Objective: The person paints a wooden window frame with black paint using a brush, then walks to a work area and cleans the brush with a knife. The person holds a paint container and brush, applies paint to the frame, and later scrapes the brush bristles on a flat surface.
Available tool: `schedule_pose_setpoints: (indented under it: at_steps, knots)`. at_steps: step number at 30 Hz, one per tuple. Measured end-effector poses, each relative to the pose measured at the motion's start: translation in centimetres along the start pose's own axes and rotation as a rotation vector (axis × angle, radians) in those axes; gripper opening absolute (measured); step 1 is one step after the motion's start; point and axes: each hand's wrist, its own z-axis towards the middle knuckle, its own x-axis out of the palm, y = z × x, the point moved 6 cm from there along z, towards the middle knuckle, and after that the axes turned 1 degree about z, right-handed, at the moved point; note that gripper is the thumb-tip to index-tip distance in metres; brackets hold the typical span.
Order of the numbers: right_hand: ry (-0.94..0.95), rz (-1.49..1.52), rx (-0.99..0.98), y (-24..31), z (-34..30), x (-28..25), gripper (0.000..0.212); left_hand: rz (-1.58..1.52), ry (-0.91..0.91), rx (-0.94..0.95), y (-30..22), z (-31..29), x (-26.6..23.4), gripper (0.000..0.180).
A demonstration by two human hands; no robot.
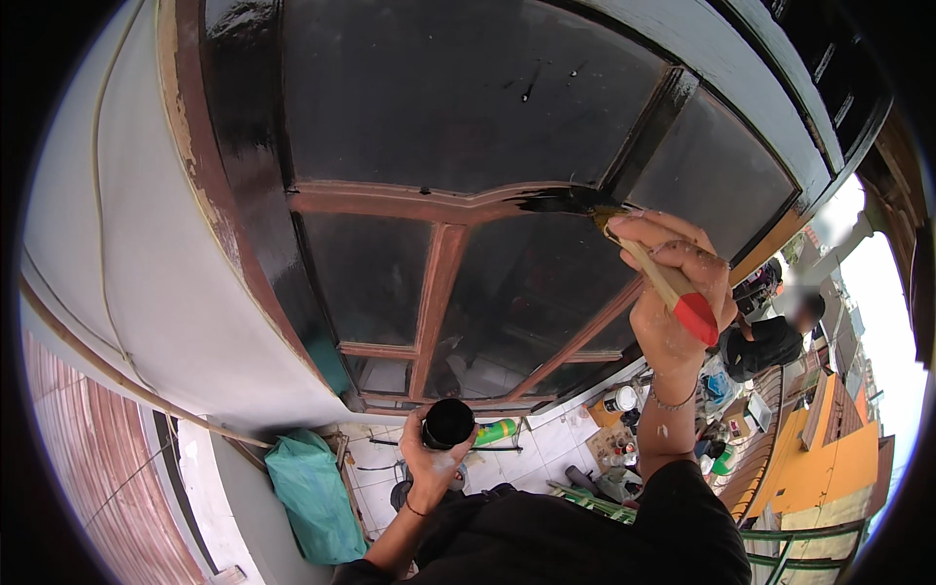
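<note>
My right hand [673, 278] is raised and closed round a paintbrush [695, 314] with a pale wooden handle and a red end. Its bristles touch the curved brown crossbar [380, 204] of a wooden-framed glazed panel. A streak of wet black paint [556, 201] runs left from the bristles over the bare brown wood. Lower down, my left hand [427, 466] grips a small round container [448, 424], dark inside, probably with black paint. Large dark glass panes [439, 97] sit above and below the crossbar. The upright bars at the left and upper right are glossy black.
A white wall [107, 283] with a hanging cable [97, 146] is at left. A green-blue sack [310, 492] stands on the tiled floor. At right are a white bucket [620, 399], cluttered supplies, a railing [770, 448] and another person in dark clothes [765, 343].
</note>
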Motion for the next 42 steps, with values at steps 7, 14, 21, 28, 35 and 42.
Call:
schedule_pose_setpoints:
  at_steps: [7, 14, 21, 28, 35, 42]
  knots:
    - [0.1, 0.002, -0.053, 1.2, 1.2, 1.6, 0.027, -0.014, -0.006, -0.048, 0.2, -0.1, -0.3, 0.048]
    - [-0.053, 0.146, -0.037, 0.0, 1.9, 0.3, 0.027, 0.029, -0.02, -0.008, -0.3, 0.0, -0.8, 0.046]
    - [0.108, -0.16, 0.038, 0.8, 3.4, -0.2, 0.022, 0.082, -0.041, 0.019, -0.4, -0.1, -0.8, 0.048]
    - [0.109, -0.107, 0.05, 0.9, 4.5, 1.6, 0.014, 0.107, -0.035, 0.063, 0.4, -0.3, -0.7, 0.047]
    - [0.234, -0.118, -0.014, 1.4, 5.7, 2.9, 0.021, 0.083, -0.066, 0.042, 0.6, -0.6, -1.1, 0.049]
    - [0.245, -0.187, 0.04, 0.4, 6.6, 0.2, 0.025, 0.08, -0.058, 0.03, 0.8, -0.8, -1.3, 0.049]
